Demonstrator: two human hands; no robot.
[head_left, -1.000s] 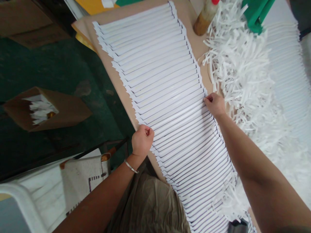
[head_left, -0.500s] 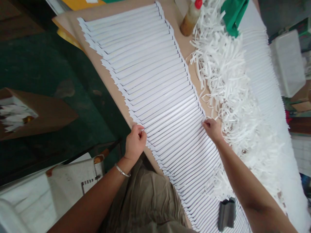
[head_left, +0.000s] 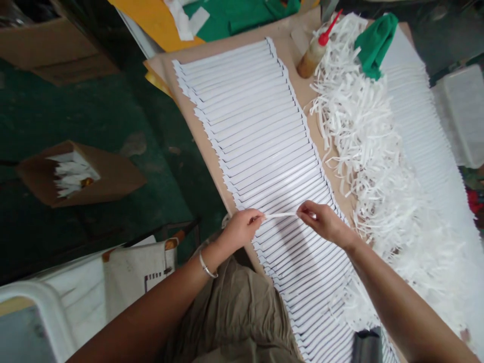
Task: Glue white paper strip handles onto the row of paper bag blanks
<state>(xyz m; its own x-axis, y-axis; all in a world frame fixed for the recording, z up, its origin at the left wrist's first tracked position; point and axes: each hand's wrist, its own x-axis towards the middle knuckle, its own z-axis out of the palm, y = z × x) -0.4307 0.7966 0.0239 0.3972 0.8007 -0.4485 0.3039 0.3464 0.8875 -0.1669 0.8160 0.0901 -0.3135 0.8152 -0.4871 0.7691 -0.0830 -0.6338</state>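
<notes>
The left hand (head_left: 242, 230) and the right hand (head_left: 324, 222) come in from either side and face each other, near but not touching, each closed in a tight pinch. The left forearm (head_left: 159, 307) rises from the lower left, a thin metal bangle (head_left: 206, 268) around its wrist. The bare right forearm (head_left: 406, 297) slants in from the lower right.

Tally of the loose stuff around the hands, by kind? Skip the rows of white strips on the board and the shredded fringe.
Hands: 2 (left hand, right hand)
Held white strip: 1
Squeeze bottle: 1
Green cloth: 1
Dark grey item: 1
Cardboard box: 1
Total: 7
</notes>
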